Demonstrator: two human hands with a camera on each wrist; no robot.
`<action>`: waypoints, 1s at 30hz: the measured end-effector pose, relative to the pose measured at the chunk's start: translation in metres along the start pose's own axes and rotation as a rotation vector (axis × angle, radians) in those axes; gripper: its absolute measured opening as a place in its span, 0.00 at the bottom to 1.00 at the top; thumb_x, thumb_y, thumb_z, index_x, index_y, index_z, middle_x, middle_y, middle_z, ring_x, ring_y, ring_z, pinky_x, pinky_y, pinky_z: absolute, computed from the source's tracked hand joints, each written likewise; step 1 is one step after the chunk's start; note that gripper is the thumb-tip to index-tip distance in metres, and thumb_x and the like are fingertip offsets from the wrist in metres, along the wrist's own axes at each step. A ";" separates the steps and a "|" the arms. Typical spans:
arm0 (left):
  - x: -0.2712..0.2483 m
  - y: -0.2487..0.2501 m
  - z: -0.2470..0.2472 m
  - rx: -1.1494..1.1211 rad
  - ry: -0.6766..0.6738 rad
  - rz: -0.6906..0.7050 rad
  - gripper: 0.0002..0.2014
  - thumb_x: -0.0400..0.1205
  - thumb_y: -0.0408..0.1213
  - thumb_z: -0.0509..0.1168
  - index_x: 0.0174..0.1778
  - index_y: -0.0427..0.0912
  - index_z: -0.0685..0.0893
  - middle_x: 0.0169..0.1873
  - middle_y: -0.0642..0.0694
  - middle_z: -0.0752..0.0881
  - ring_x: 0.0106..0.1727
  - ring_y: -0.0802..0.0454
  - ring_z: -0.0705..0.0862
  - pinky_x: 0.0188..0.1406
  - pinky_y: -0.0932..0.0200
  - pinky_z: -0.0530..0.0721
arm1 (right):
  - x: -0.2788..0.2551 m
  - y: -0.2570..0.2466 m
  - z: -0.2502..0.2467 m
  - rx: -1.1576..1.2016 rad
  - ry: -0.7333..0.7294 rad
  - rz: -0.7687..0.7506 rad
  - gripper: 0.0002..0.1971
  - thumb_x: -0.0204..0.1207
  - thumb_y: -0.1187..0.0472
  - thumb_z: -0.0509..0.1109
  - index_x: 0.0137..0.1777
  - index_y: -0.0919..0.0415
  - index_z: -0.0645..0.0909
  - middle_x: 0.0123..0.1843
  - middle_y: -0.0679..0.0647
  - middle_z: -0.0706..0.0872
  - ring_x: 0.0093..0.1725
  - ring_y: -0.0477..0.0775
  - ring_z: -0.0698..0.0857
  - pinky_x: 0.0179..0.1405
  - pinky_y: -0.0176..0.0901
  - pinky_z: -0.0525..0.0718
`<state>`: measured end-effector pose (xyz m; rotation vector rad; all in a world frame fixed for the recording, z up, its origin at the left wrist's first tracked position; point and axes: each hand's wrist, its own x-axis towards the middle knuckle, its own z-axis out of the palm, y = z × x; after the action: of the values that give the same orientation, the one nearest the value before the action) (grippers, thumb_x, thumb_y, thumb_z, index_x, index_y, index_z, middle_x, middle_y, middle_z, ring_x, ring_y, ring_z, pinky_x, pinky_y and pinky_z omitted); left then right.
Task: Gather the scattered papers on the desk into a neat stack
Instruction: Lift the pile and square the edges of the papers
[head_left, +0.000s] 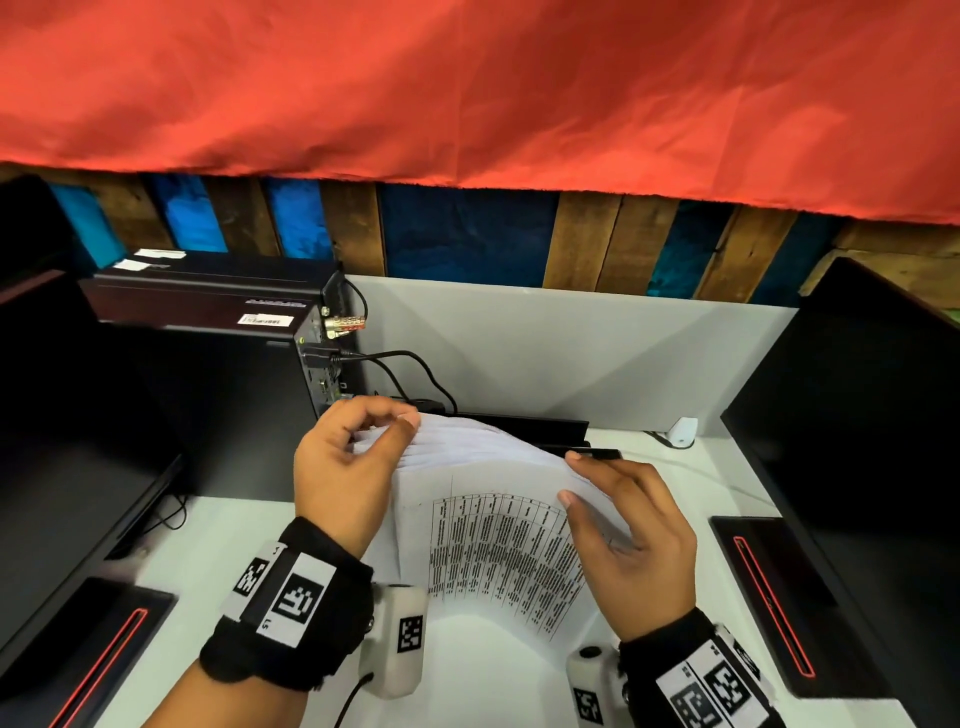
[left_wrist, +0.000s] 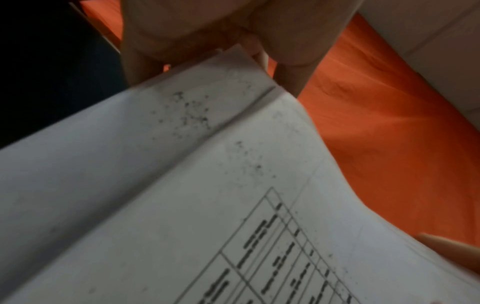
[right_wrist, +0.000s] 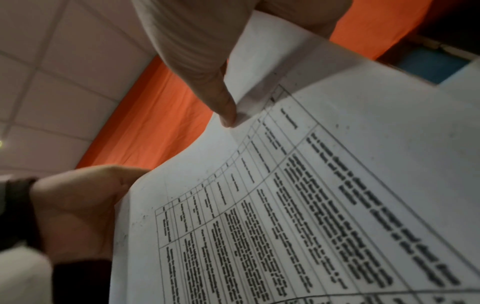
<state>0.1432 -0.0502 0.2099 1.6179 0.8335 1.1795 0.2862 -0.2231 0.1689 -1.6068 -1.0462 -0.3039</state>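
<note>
A sheaf of white papers (head_left: 483, 499) with a printed table on the top sheet stands on its lower edge on the white desk (head_left: 208, 540), bowed toward me. My left hand (head_left: 348, 462) grips its upper left corner, thumb and fingers curled round the sheets. My right hand (head_left: 618, 514) holds the right edge, thumb on the printed face and fingers behind. In the left wrist view the papers (left_wrist: 207, 185) fill the frame under my fingers (left_wrist: 296, 82). In the right wrist view my thumb (right_wrist: 223, 107) presses the top sheet (right_wrist: 311, 185).
A black computer case (head_left: 208, 322) with cables stands at the back left. Dark monitors flank the desk, left monitor (head_left: 67, 467) and right monitor (head_left: 872, 441), each on a black base with a red stripe. A white partition (head_left: 571, 353) closes the back. Red cloth (head_left: 467, 88) hangs above.
</note>
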 end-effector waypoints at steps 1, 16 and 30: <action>0.000 -0.001 -0.001 -0.028 -0.008 -0.009 0.02 0.75 0.29 0.71 0.38 0.40 0.87 0.36 0.47 0.87 0.38 0.63 0.82 0.45 0.72 0.78 | 0.001 0.001 0.000 0.030 0.004 0.033 0.15 0.70 0.69 0.77 0.56 0.57 0.88 0.52 0.52 0.85 0.56 0.47 0.85 0.51 0.47 0.88; -0.014 -0.016 0.008 -0.085 0.188 -0.066 0.11 0.76 0.38 0.70 0.37 0.35 0.77 0.31 0.52 0.79 0.32 0.64 0.78 0.38 0.70 0.75 | 0.002 -0.005 0.003 0.044 0.049 0.121 0.21 0.66 0.67 0.80 0.57 0.46 0.84 0.53 0.51 0.81 0.56 0.42 0.83 0.57 0.27 0.80; -0.005 -0.064 -0.014 -0.276 -0.270 -0.194 0.43 0.49 0.39 0.87 0.61 0.45 0.77 0.51 0.47 0.89 0.54 0.52 0.89 0.46 0.63 0.88 | 0.001 0.002 -0.001 -0.019 0.044 0.085 0.26 0.67 0.75 0.77 0.60 0.50 0.77 0.57 0.53 0.79 0.61 0.26 0.76 0.56 0.14 0.73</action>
<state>0.1286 -0.0290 0.1491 1.3966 0.6089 0.8734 0.2887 -0.2237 0.1690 -1.6497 -0.9411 -0.2908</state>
